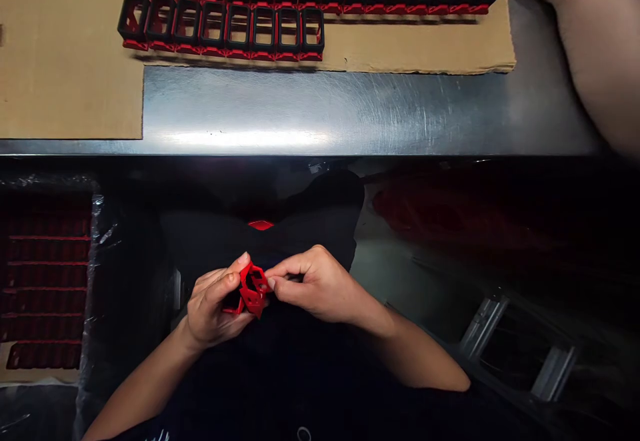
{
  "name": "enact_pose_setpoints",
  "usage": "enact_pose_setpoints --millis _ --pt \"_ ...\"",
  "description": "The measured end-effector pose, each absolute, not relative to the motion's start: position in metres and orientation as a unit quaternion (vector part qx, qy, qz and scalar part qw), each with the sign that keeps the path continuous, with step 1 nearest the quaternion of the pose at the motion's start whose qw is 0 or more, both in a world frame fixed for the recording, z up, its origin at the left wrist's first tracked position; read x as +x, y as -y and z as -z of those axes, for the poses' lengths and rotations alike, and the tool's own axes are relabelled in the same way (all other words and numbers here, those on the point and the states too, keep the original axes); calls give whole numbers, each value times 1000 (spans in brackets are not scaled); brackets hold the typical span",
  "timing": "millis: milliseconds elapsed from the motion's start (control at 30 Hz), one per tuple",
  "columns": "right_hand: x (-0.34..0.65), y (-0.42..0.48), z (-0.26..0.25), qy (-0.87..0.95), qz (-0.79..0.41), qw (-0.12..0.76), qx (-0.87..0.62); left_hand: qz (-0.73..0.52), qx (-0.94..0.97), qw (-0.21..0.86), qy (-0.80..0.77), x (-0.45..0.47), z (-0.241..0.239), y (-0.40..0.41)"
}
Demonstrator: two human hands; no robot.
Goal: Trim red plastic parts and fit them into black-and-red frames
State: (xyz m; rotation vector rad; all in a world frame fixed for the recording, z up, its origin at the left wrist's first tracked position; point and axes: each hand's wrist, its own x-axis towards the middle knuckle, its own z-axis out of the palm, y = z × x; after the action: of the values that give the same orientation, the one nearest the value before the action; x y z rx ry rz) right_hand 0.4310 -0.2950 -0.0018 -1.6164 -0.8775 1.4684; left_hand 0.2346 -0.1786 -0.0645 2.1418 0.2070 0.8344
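My left hand and my right hand hold a red plastic frame part in front of my dark clothing. The left fingers wrap its lower left side, while the right thumb and fingertips pinch its right edge. The hands hide part of it, so its full shape does not show. Beyond them, a small red piece lies on the dark fabric.
Two rows of black-and-red rectangular frames stand on cardboard atop a steel table. Stacked red parts sit in plastic sheeting at the left. A co-worker's arm is at the top right; a metal rack is at the lower right.
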Motion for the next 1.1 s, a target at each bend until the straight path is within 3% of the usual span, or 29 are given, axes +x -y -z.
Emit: enact_pose_setpoints --millis 200,433,767,1100 --pt "424 296 4 302 -572 424 -634 -342 847 401 -71 233 70 179" --pt "427 296 0 352 -540 396 -654 -347 839 410 -83 234 71 179" --pt "417 295 6 294 -547 431 -655 -348 832 419 -106 231 73 182" --pt "413 287 9 278 -531 404 -691 -348 866 352 -66 238 66 180"
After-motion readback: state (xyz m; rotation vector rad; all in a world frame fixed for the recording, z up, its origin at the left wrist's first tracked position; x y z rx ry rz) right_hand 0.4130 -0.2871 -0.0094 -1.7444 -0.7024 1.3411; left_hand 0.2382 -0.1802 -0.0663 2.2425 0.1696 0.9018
